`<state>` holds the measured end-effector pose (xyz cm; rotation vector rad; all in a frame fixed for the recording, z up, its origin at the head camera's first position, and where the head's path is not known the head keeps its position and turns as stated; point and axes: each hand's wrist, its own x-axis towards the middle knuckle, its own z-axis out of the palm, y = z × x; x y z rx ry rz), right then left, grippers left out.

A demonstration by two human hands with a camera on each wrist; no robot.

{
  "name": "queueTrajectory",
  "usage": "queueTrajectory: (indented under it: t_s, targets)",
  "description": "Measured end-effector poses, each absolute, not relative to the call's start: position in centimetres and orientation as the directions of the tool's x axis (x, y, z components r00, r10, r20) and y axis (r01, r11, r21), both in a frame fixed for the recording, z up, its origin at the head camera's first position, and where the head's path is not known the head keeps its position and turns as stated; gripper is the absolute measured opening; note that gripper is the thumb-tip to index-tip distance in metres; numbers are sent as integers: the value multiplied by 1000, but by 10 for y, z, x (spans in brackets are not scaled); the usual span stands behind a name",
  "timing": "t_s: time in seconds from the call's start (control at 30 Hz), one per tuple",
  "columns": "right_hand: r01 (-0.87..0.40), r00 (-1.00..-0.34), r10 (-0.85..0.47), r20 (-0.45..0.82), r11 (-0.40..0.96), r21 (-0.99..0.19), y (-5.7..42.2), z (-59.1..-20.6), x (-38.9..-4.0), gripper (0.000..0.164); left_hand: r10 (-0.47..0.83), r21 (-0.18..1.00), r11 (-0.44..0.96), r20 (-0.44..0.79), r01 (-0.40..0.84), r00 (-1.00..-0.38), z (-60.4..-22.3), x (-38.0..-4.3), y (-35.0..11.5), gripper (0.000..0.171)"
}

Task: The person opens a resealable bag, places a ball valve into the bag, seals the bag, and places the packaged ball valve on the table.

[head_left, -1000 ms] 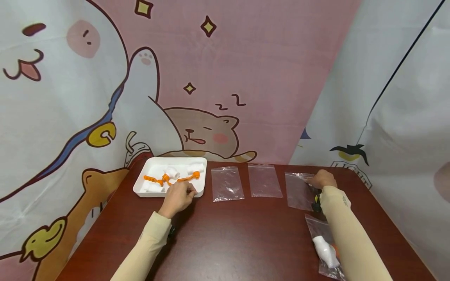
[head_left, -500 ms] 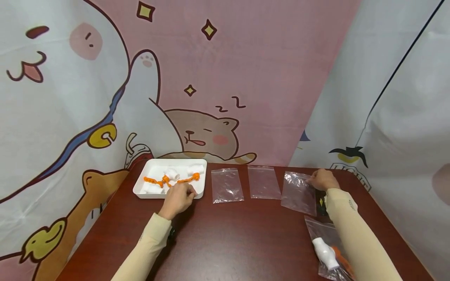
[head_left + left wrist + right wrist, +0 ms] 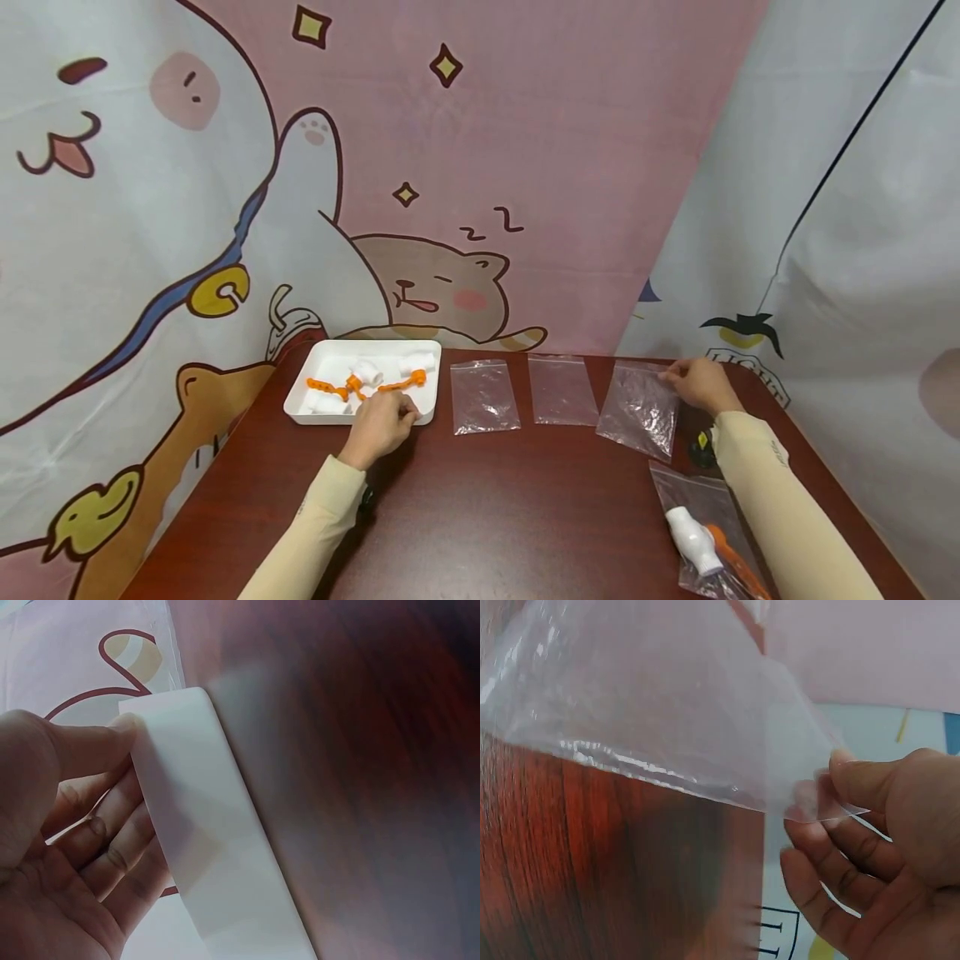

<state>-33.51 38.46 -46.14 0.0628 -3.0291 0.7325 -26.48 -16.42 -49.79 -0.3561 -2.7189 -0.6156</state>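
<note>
A clear zip bag (image 3: 638, 408) is pinched at its top right corner by my right hand (image 3: 701, 385). The right wrist view shows the bag's film (image 3: 652, 690) stretching away from the thumb and fingertips. My left hand (image 3: 379, 427) is at the near right part of a white tray (image 3: 300, 410). In the left wrist view its thumb (image 3: 97, 746) lies on the tray's rim, while the other fingers curl behind the wall (image 3: 202, 817). Orange toothed pieces (image 3: 405, 381) and white pieces (image 3: 367, 372) lie inside the tray.
Two flat clear zip bags, one (image 3: 484, 397) beside the tray and another (image 3: 563, 390) to its right, lie on the brown table (image 3: 480, 508). Near the right forearm, a filled bag (image 3: 678, 487) contains a white bottle-like piece (image 3: 694, 540) and an orange strip (image 3: 737, 562). A cartoon-printed cloth (image 3: 570, 167) hangs behind.
My right hand has moved slightly right, and the bag it pinches has shifted left and turned at an angle. The left hand and tray have stayed in place.
</note>
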Motion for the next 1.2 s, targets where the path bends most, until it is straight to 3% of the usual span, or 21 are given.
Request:
queueTrajectory:
  t_s: [0.7, 1.2]
  targets:
    - [-103, -967, 38, 251, 846, -523, 358, -429, -296, 48, 156, 377, 877, 360, 296, -920, -498, -263, -163, 6]
    - [-191, -917, 50, 397, 817, -544, 325, -394, -261, 39, 161, 375, 874, 379, 310, -911, -498, -263, -164, 8]
